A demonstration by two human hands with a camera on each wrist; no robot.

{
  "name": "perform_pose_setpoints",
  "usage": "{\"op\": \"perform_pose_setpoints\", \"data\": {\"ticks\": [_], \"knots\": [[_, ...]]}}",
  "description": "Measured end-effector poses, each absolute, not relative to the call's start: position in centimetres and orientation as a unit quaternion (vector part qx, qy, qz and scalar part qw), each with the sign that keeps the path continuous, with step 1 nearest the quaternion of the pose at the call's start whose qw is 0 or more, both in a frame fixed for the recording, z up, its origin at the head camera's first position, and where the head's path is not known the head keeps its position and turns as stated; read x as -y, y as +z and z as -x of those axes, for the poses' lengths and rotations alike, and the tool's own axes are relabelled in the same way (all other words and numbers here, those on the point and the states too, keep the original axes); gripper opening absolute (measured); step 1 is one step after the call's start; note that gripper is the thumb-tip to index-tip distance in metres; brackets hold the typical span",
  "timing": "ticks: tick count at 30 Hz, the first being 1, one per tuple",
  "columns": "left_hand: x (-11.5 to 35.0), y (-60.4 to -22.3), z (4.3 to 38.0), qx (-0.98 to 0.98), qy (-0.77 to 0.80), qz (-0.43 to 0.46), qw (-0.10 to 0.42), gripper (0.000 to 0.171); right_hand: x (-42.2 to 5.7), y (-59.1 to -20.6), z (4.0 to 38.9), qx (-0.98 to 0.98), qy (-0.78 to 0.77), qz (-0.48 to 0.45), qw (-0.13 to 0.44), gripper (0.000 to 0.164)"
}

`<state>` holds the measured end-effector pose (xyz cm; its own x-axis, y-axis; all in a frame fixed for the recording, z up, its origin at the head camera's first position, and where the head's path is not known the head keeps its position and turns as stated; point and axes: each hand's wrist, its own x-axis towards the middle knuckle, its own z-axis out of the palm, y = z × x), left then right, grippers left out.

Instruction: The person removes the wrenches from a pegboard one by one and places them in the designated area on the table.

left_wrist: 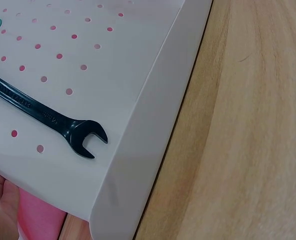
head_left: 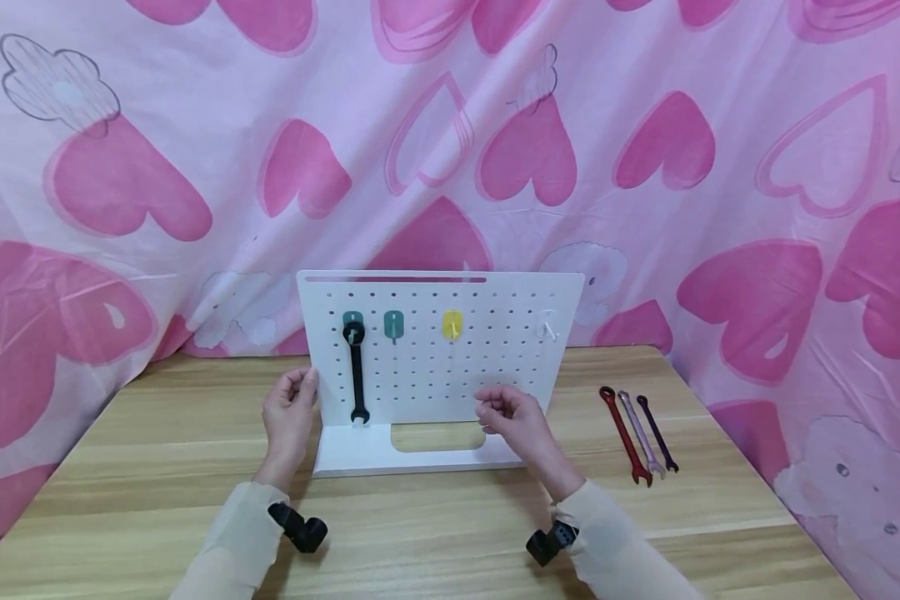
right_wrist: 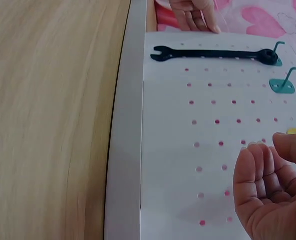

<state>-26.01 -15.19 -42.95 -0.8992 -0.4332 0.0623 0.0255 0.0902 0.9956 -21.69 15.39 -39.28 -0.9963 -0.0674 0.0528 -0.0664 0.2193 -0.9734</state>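
A white pegboard stand [head_left: 420,375] stands upright on the table. On its leftmost green hook [head_left: 353,317] hangs a black combination wrench [head_left: 357,375], ring end up and open end down. My left hand [head_left: 287,417] is at the board's left edge, fingers loosely bent; the thumb side meets or nearly meets the edge, and I cannot tell whether it presses there. In front of the board's lower right part is my right hand [head_left: 517,417]. Its fingers are loosely curled with nothing between them, as the right wrist view also shows of this hand [right_wrist: 273,195].
Another green hook [head_left: 393,324], a yellow hook [head_left: 452,325] and a clear hook [head_left: 547,324] are on the board, bare. Right of the stand lie a red wrench [head_left: 626,436], a silver wrench [head_left: 642,435] and a smaller dark wrench [head_left: 657,433]. A pink heart-patterned cloth [head_left: 525,158] hangs behind.
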Motion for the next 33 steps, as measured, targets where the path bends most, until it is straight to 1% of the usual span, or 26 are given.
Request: {"op": "perform_pose_setpoints", "data": {"ticks": [11,30,33], "knots": [[15.4,-42.9,25.9,0.717,-0.66,-0.137,0.178,0.042,-12.8,-39.7,22.3,-0.775,-0.629,0.066,0.006,0.021],[15.1,-42.9,25.9,0.719,-0.657,-0.136,0.182,0.039,-9.1,-40.1,22.5,-0.75,-0.655,0.089,0.031,0.029],[15.1,-42.9,25.9,0.72,-0.656,-0.135,0.18,0.04,-8.6,-39.6,22.3,-0.747,-0.658,0.09,0.034,0.029]]}}
